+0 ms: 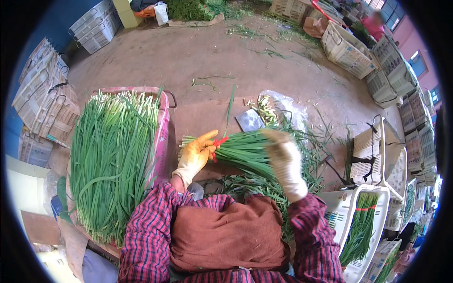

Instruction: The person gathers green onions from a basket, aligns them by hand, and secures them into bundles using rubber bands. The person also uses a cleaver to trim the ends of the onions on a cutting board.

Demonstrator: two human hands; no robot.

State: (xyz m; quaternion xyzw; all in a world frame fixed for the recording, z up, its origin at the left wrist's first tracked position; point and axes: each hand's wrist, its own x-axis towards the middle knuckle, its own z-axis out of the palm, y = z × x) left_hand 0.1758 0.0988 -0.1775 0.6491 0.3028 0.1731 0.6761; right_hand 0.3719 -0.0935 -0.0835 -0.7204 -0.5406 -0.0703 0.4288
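Note:
A bundle of green garlic chives (244,146) lies sideways before me, its pale cut ends to the left. Round it near those ends runs a red tie (220,142). My left hand (195,152), in an orange-coated glove, grips the bundle at the tie. My right hand (285,161), in a soiled whitish glove, is blurred over the leafy end; whether its fingers close on the leaves I cannot make out. Beyond the bundle lie a flat grey metal plate (250,120) and a small heap of cut stem ends (266,110) beside clear plastic film (288,106).
A pink crate (163,131) heaped with loose chives (113,166) stands at left. To the right, a white plastic crate (380,212) holds a red-tied bundle (361,223). Stacked crates (49,102) line the left wall. Leaf scraps (315,159) litter the floor. A person (373,26) is far right.

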